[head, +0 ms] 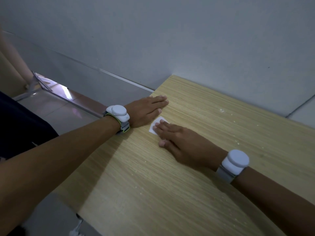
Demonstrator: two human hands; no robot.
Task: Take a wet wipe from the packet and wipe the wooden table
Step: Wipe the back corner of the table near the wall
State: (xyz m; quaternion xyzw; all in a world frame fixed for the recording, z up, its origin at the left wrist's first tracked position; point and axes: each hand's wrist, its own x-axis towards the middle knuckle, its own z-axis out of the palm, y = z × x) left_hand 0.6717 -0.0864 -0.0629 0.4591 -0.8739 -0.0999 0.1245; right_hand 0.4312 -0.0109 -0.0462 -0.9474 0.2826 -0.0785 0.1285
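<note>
A light wooden table (196,176) fills the lower right of the head view. A small white wet wipe (156,125) lies flat on it near the left edge. My right hand (180,143) presses the wipe down with straight fingers, covering most of it. My left hand (148,110) rests flat on the table just beyond the wipe, fingers straight and together, near the table's far left corner. The wipe packet is not in sight.
Small white specks (221,110) dot the table surface toward the right. A grey wall (170,40) stands right behind the table. To the left, beyond the table's edge, is a tiled floor (56,109). Each wrist carries a white band device.
</note>
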